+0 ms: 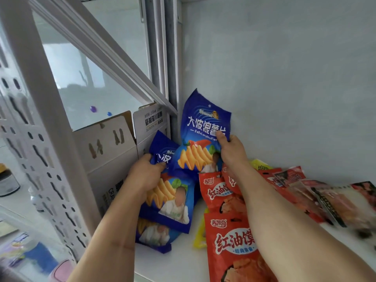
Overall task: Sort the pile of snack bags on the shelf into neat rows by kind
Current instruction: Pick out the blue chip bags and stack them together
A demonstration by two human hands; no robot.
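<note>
While both hands work at the back left corner of the white shelf [183, 259], the stock sits as follows, largest first. Beer carton [109, 159]: stands at the left end, flaps open, touching the blue bags; rigid, acts as a stop for the row. Red snack bags [232, 241]: flat pouches overlapping toward the front and right, one yellow bag [200, 235] partly under them; further right, more red and clear packs lie fanned and blurred, kind not readable. Blue chip bags: several stacked along the carton, puffed with air. Judged light, soft and crushable, film slick, so hold at the flat sealed edges rather than squeezing the belly. Upright blue chip bag [205, 127]: propped in the corner against the back wall, tilted slightly left. Right hand [230, 151]: thumb on the front, fingers curled behind, pinching its lower right edge. Second blue chip bag [162, 155]: leans on the carton just beside the first. Left hand [144, 174]: fingers curled over the top of that bag, gripping it. Blue row looks partly formed; reds not yet sorted.
</note>
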